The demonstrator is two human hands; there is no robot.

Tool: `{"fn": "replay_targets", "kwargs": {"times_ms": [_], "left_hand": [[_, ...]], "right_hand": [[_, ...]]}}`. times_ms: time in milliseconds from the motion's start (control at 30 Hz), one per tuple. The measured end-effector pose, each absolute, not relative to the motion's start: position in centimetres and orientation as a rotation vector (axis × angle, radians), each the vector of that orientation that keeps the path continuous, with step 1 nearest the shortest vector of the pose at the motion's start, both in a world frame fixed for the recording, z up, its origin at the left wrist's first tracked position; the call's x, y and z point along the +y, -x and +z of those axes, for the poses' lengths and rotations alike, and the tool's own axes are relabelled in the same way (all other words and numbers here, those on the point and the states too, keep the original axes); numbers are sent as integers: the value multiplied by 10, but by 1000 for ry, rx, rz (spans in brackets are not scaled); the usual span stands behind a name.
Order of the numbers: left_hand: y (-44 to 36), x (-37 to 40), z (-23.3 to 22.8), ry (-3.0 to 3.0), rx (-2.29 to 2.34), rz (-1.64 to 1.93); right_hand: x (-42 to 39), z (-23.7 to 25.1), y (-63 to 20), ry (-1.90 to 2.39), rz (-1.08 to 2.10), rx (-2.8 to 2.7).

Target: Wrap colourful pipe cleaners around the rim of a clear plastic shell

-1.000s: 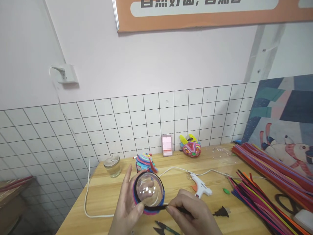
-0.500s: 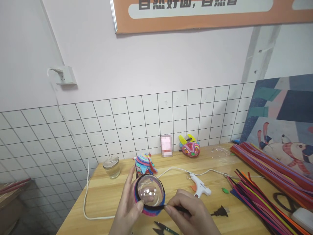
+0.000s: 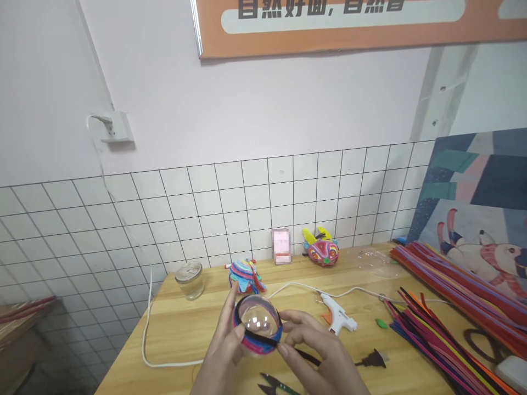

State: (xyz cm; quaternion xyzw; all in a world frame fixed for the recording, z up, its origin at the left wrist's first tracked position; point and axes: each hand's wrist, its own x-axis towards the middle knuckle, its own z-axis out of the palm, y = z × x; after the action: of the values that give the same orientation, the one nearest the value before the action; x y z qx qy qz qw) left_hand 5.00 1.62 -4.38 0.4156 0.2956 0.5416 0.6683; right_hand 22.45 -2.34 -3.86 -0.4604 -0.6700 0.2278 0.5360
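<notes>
My left hand [image 3: 224, 348] grips a clear dome-shaped shell [image 3: 260, 318] by its left side, thumb on the front rim. Blue and pink fuzzy strips wrap the lower part of the shell. A black pipe cleaner [image 3: 263, 339] runs round the rim. At the right edge my right hand [image 3: 317, 348] pinches this pipe cleaner between thumb and fingers, and a fingertip touches the shell. The pipe cleaner's loose end trails out under the right hand. Just below lie small thread snips [image 3: 275, 385], partly cut off by the frame.
Behind the hands sit a striped fuzzy figure [image 3: 245, 274], a colourful animal head [image 3: 323, 251] and a lidded glass jar [image 3: 190, 280]. A white glue gun [image 3: 338, 314] and black plug [image 3: 374, 359] lie to the right, beside bundles of pipe cleaners [image 3: 436, 334]. A white cord [image 3: 145, 329] crosses the table.
The shell has shifted slightly right and tilted. My right hand's fingers have spread up against its right edge, and the black pipe cleaner now lies across the front rim.
</notes>
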Motion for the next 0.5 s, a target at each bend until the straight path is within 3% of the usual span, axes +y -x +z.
{"fn": "replay_targets", "kwargs": {"times_ms": [500], "left_hand": [[-61, 8, -45, -1000, 729, 1296]], "right_hand": [[-22, -42, -223, 1149, 548, -1602]]}}
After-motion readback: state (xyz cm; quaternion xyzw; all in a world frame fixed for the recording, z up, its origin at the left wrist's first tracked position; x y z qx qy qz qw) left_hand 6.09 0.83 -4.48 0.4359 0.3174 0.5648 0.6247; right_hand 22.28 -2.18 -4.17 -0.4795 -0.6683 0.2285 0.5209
